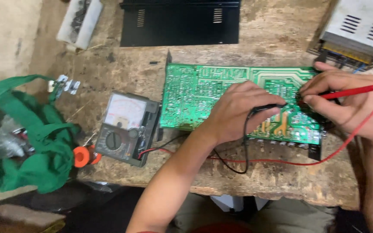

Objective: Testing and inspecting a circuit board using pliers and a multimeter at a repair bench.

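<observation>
A green circuit board (195, 95) lies solder side up on a worn wooden bench (281, 181). My left hand (238, 110) rests on the board and grips a black test probe (269, 107), its tip touching the board. My right hand (350, 105) holds a red test probe (350, 92) against the board's right part. Red and black leads (247, 162) run across the bench to an analogue multimeter (126, 127), which lies to the left of the board.
A green cloth bag (31, 133) with metal parts sits at the left. An orange spool (83, 156) lies beside the meter. A black metal cover (180, 23) is at the back, a grey power supply (359, 30) at the back right.
</observation>
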